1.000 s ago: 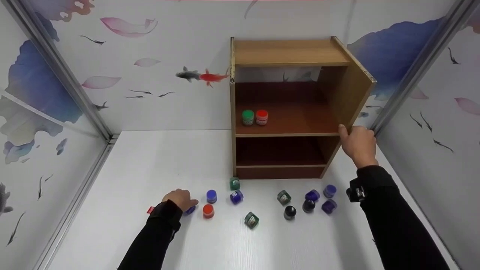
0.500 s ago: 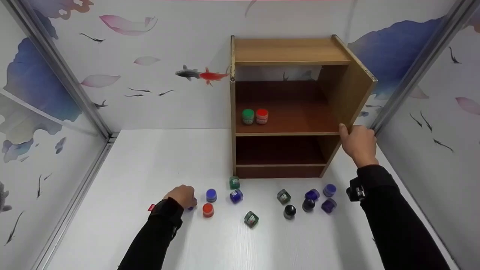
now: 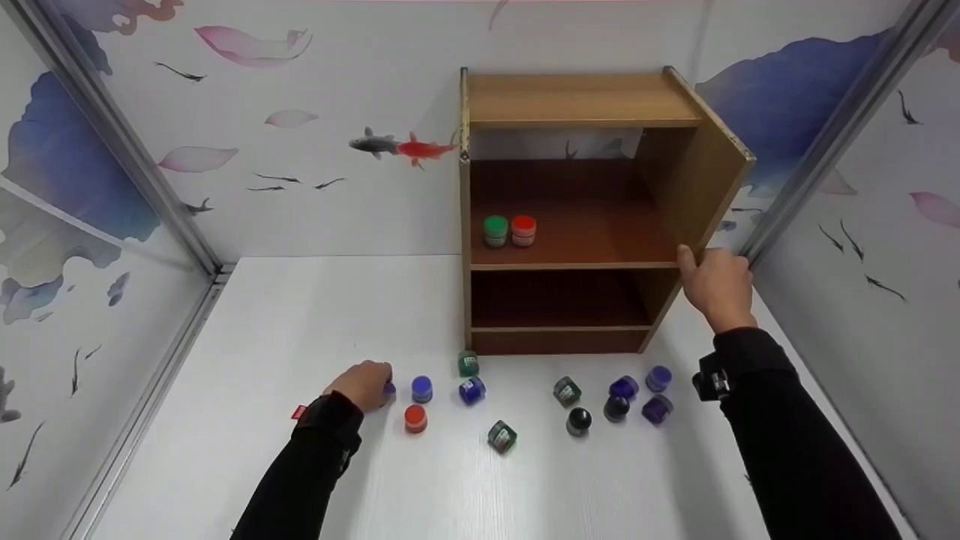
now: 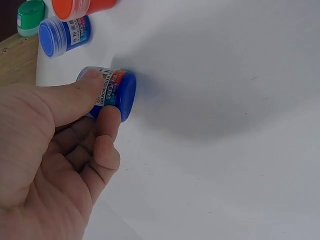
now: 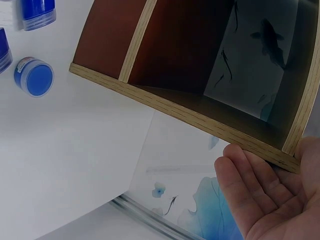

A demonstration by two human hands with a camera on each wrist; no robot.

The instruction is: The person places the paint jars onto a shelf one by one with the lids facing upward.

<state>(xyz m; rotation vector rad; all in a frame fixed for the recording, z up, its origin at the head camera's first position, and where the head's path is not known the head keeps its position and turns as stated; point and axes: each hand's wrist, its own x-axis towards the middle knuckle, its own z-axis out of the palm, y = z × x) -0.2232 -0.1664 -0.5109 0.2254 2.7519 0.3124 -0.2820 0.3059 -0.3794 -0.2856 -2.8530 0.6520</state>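
My left hand (image 3: 361, 385) pinches a small blue paint jar (image 4: 112, 90) between thumb and fingers, close over the white table. In the left wrist view the jar lies on its side in my grip, its printed label showing. My right hand (image 3: 718, 291) holds the right side panel of a small wooden shelf (image 3: 577, 101), thumb at the front edge and fingers on the outer face. A green-lidded jar (image 3: 495, 232) and a red-lidded jar (image 3: 523, 231) stand side by side on the shelf's middle board, at its left.
Near my left hand stand a blue jar (image 3: 421, 389) and an orange-red jar (image 3: 415, 418). A green jar (image 3: 502, 436) lies tipped in front. Several blue, green and black-lidded jars (image 3: 578, 421) are scattered before the shelf. Patterned walls (image 3: 300, 90) enclose the table.
My left thumb and fingers have closed on the blue jar, and the hand has moved slightly forward with it. My right hand stays at the shelf's side panel.
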